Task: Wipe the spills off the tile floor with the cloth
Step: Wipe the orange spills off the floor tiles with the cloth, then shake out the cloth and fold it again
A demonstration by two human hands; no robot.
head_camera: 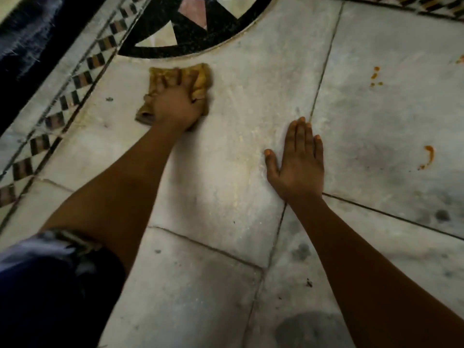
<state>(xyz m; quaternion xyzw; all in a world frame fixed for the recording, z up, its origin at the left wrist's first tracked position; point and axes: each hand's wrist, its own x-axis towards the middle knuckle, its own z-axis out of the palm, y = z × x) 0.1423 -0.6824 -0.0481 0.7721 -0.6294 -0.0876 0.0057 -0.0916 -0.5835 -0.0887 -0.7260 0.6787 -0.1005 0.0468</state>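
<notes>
My left hand point(177, 104) presses a crumpled yellow-brown cloth point(202, 79) flat against the pale marble tile floor point(236, 101), just below the black inlaid circle. My right hand point(297, 162) lies flat on the floor, palm down, fingers together, holding nothing. Orange spills mark the tile to the right: a few small drops point(375, 76) further out and a curved streak point(428, 156) nearer, both well right of the cloth. Another orange spot point(460, 59) shows at the right edge.
A black circular inlay with triangles point(190, 28) lies at the top. A chequered border strip point(75, 79) runs diagonally on the left, with a dark rug edge point(22, 41) beyond. My dark-clothed knee point(50, 292) fills the lower left. Dark smudges point(442, 216) dot the right tiles.
</notes>
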